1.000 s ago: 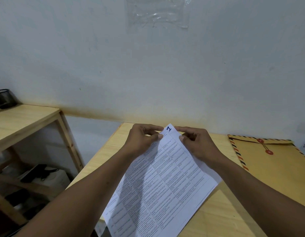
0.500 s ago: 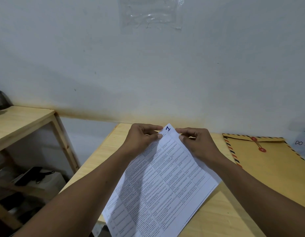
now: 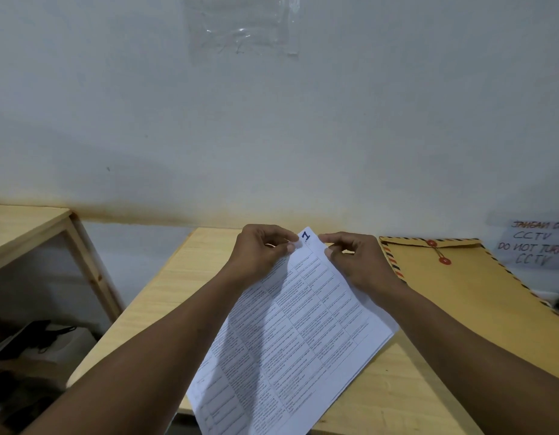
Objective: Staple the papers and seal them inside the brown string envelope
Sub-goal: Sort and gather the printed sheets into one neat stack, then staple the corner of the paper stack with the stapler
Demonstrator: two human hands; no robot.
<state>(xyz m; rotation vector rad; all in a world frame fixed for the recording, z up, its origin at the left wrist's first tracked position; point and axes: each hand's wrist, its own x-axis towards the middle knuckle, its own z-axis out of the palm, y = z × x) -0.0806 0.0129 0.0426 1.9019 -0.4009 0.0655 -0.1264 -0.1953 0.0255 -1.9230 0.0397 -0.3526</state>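
A stack of printed white papers [image 3: 290, 334] lies slanted on the wooden table, its top corner marked with a blue "1". My left hand [image 3: 259, 255] pinches that corner from the left with thumb and fingers. My right hand [image 3: 359, 265] pinches the same corner from the right. The brown string envelope [image 3: 479, 296], with a striped border and two red button discs, lies flat on the table to the right of the papers, flap closed. No stapler is in view.
The light wooden table [image 3: 165, 296] stands against a pale wall. A second wooden desk [image 3: 27, 227] is at the left, with dark items on a shelf beneath. A handwritten CCTV note [image 3: 535, 246] is on the wall at far right.
Both hands keep the same pinch on the papers' top corner. The view has shifted to the right, so the envelope and the wall note show more.
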